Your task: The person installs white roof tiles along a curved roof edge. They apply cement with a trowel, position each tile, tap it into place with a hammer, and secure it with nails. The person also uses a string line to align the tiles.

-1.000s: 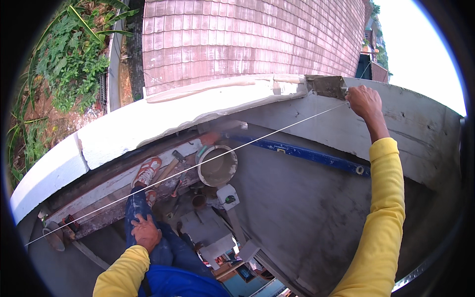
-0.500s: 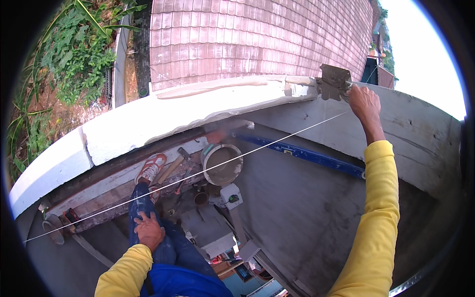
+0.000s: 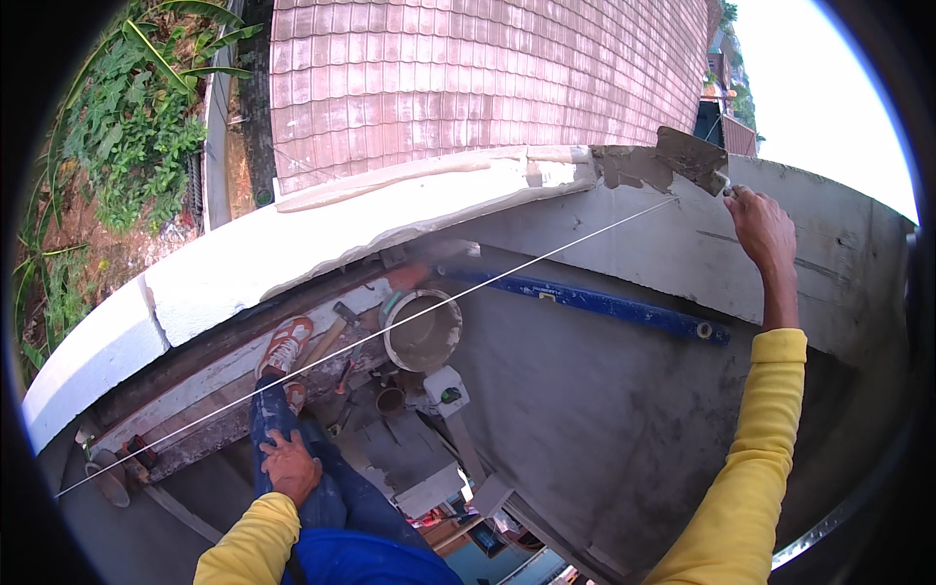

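Head camera: the right hand (image 3: pixel 763 229) has its fingers closed around the handle of a trowel (image 3: pixel 688 161), a hold that seems to leave the blade free over the top edge of the grey wall (image 3: pixel 819 210). The tilted blade lies just beyond those fingers, up and to the left, beside a patch of mortar (image 3: pixel 624 168); whether they touch is hard to tell. The left hand (image 3: pixel 292 468) rests, fingers loosely spread, on the blue-trousered leg (image 3: pixel 273 409), holding nothing visible, probably for balance. A bucket (image 3: pixel 392 352) of grey mix stands near an orange-and-white shoe (image 3: pixel 286 343), presumably for easy reach.
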Demonstrator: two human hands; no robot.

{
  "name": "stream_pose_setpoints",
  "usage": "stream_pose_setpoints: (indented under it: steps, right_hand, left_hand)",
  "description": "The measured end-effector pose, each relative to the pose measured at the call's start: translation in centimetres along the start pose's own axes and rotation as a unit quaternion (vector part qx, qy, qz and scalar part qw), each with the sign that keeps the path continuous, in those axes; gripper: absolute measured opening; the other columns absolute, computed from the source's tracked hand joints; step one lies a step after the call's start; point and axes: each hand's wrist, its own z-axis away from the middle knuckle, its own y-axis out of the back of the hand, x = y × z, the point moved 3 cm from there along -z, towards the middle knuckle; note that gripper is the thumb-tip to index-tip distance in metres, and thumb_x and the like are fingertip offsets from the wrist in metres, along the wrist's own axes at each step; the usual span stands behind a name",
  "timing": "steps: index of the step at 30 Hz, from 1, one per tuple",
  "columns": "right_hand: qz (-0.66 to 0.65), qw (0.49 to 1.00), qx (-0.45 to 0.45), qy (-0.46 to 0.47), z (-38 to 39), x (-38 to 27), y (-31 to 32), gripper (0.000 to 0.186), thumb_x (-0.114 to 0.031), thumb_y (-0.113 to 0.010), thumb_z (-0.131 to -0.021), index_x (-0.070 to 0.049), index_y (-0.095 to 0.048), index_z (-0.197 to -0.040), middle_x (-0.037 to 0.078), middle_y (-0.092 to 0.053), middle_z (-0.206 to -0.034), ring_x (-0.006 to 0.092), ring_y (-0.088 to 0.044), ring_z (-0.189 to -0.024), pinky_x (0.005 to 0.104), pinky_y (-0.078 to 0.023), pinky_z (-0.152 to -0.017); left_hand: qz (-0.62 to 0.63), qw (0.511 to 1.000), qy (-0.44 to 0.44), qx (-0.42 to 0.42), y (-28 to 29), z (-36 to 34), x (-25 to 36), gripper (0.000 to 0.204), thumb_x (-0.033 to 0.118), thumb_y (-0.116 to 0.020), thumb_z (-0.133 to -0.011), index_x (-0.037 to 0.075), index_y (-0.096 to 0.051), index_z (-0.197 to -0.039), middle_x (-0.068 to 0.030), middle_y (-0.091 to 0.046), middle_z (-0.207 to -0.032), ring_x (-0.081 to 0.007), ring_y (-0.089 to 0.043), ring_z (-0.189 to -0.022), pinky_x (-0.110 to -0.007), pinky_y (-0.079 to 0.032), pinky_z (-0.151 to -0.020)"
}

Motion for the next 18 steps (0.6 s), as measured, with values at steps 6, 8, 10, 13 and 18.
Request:
stream_pose_setpoints:
  steps: [6,8,10,13,18]
  right_hand:
    - [0.02,1.0,-0.004,-0.008,0.7,1.7,1.1,0.039,-0.04,-0.058,-0.108,-0.01,-0.073,-0.128,0.018,-0.076,-0.114,0.0387,-0.073,-0.105,0.0513,-0.057,-0.09]
    - [0.002,1.0,0.018,-0.013,0.9,1.4,1.2,0.038,-0.04,-0.058,-0.108,-0.01,-0.074,-0.126,0.018,-0.076,-0.115,0.039,-0.073,-0.105,0.0517,-0.057,-0.09]
    - [0.019,0.999,-0.01,0.036,0.2,1.1,0.1,0.038,-0.04,-0.057,-0.108,-0.009,-0.074,-0.122,0.02,-0.076,-0.111,0.0421,-0.073,-0.103,0.0544,-0.056,-0.088]
    - [0.003,1.0,0.005,0.02,-0.7,0.1,-1.3,0.039,-0.04,-0.055,-0.108,-0.007,-0.074,-0.116,0.022,-0.076,-0.109,0.0441,-0.072,-0.103,0.056,-0.056,-0.088]
    - [-0.043,0.999,-0.025,-0.012,-1.7,0.2,-0.2,0.042,-0.041,-0.054,-0.109,-0.005,-0.074,-0.114,0.024,-0.076,-0.112,0.0464,-0.071,-0.108,0.0561,-0.056,-0.091]
  left_hand:
    - [0.002,1.0,-0.002,-0.013,0.3,0.0,0.1,0.089,0.048,-0.078,-0.088,0.013,-0.043,-0.162,-0.0282,-0.028,-0.168,-0.0591,-0.036,-0.149,-0.065,-0.057,-0.094]
    - [-0.008,1.0,0.003,-0.011,-0.4,-0.4,-0.2,0.089,0.049,-0.077,-0.089,0.013,-0.042,-0.162,-0.0286,-0.027,-0.168,-0.0596,-0.036,-0.149,-0.065,-0.056,-0.095]
    - [-0.015,1.0,0.004,-0.01,-0.7,-0.5,-0.4,0.09,0.049,-0.077,-0.089,0.012,-0.041,-0.163,-0.0289,-0.026,-0.168,-0.06,-0.036,-0.149,-0.065,-0.056,-0.095]
    - [-0.019,1.0,-0.001,-0.006,-0.9,-0.7,-0.5,0.091,0.05,-0.077,-0.089,0.012,-0.04,-0.163,-0.0294,-0.026,-0.168,-0.0606,-0.036,-0.149,-0.065,-0.055,-0.096]
    - [-0.01,1.0,-0.013,0.003,-1.9,-1.3,-1.3,0.092,0.049,-0.077,-0.089,0.012,-0.038,-0.164,-0.0299,-0.027,-0.168,-0.061,-0.036,-0.149,-0.066,-0.055,-0.097]
